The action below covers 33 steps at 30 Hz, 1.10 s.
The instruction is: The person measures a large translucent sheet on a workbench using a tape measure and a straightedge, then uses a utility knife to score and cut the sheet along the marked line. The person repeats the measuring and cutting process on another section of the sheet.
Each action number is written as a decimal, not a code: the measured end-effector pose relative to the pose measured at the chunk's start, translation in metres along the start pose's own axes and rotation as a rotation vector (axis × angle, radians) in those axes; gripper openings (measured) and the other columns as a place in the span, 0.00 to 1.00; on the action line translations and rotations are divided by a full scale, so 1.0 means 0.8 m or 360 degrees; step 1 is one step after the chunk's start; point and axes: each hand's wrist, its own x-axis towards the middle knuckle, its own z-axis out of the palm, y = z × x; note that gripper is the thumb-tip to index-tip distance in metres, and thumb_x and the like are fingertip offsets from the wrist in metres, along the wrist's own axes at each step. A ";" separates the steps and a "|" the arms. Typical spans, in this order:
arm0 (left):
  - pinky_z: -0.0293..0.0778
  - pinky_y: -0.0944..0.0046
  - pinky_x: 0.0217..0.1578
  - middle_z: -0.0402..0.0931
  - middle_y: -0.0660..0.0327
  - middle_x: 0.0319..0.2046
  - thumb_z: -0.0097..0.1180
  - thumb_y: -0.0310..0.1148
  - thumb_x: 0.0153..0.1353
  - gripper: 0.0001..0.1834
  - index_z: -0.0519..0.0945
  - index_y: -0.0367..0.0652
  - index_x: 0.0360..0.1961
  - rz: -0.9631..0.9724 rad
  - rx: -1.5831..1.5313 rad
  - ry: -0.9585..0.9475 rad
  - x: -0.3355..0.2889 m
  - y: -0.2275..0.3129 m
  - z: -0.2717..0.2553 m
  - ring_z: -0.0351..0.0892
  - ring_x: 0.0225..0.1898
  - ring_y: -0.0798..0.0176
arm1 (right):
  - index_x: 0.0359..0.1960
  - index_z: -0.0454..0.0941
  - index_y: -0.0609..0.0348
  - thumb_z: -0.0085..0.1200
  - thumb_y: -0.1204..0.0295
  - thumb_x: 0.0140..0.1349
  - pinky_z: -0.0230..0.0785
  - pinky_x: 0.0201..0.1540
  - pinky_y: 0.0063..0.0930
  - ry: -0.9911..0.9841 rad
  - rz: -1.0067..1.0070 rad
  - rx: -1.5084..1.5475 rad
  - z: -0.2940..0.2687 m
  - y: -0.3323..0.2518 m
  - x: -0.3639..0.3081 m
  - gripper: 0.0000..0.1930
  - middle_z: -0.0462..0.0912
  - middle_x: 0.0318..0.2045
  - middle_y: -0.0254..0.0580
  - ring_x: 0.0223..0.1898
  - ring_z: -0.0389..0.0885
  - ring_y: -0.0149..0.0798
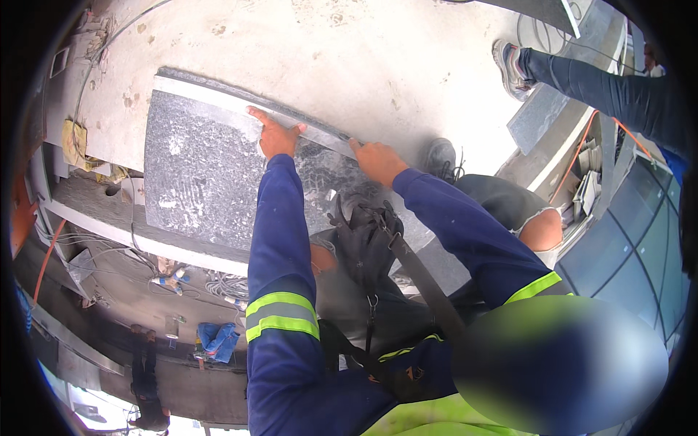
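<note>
A large dark grey stone slab (pixel 196 160), mottled with pale dusty patches, lies in front of me. A pale strip (pixel 207 97) runs along its far side, beside a dark narrow edge (pixel 218 87). My left hand (pixel 278 136) rests on the strip with thumb and forefinger spread apart. To its right, my right hand (pixel 379 161) is closed at the slab's far edge. A small dark tip shows by its fingers, but what it holds is hidden. A black bag with a strap (pixel 363 225) hangs from me over the slab's near side.
Another person's leg and shoe (pixel 512 69) stand at the far right, near a loose grey slab piece (pixel 538 116). Cables (pixel 131 247) and a blue cloth-like item (pixel 217 340) lie lower left. A second person (pixel 147 378) is beyond. Glass panels (pixel 625 240) line the right.
</note>
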 end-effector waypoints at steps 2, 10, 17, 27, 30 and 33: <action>0.80 0.48 0.60 0.82 0.29 0.55 0.83 0.47 0.52 0.83 0.19 0.37 0.80 -0.0010 0.0015 -0.0046 -0.008 -0.006 0.000 0.85 0.57 0.32 | 0.70 0.70 0.67 0.49 0.77 0.72 0.85 0.40 0.50 -0.0073 0.0049 0.0018 0.008 -0.007 -0.011 0.25 0.89 0.38 0.59 0.42 0.92 0.58; 0.77 0.49 0.65 0.79 0.27 0.58 0.84 0.47 0.50 0.85 0.19 0.36 0.80 0.0091 -0.0010 0.0019 -0.009 -0.011 0.009 0.82 0.61 0.32 | 0.72 0.69 0.66 0.51 0.75 0.70 0.84 0.39 0.52 0.0016 -0.0052 0.0145 0.036 0.028 -0.015 0.28 0.90 0.38 0.58 0.41 0.91 0.58; 0.73 0.49 0.70 0.73 0.22 0.62 0.86 0.50 0.49 0.86 0.21 0.33 0.80 0.0215 -0.0019 0.0088 0.008 -0.013 0.018 0.77 0.66 0.29 | 0.69 0.72 0.63 0.51 0.74 0.70 0.83 0.38 0.53 0.0418 -0.0274 0.0386 0.038 0.026 0.033 0.25 0.89 0.35 0.56 0.39 0.91 0.58; 0.53 0.56 0.79 0.56 0.25 0.76 0.86 0.55 0.47 0.88 0.23 0.20 0.78 0.0491 0.0136 0.0336 0.094 -0.111 0.020 0.59 0.79 0.37 | 0.75 0.67 0.59 0.50 0.75 0.71 0.83 0.38 0.52 0.0283 -0.0101 0.0430 0.135 0.104 -0.090 0.30 0.89 0.34 0.53 0.40 0.91 0.56; 0.50 0.56 0.80 0.54 0.25 0.77 0.86 0.54 0.47 0.88 0.23 0.20 0.77 0.0334 0.0205 0.0201 0.074 -0.074 0.033 0.56 0.80 0.38 | 0.71 0.70 0.49 0.47 0.74 0.74 0.84 0.39 0.51 0.0006 0.0142 0.0255 0.204 0.219 -0.245 0.24 0.89 0.35 0.52 0.38 0.91 0.56; 0.51 0.57 0.80 0.53 0.26 0.77 0.86 0.54 0.47 0.88 0.22 0.20 0.77 0.0330 0.0249 0.0143 0.059 -0.042 0.038 0.56 0.81 0.38 | 0.75 0.70 0.49 0.48 0.76 0.73 0.85 0.40 0.48 -0.0412 0.0484 -0.0207 0.273 0.330 -0.427 0.28 0.89 0.35 0.50 0.38 0.91 0.52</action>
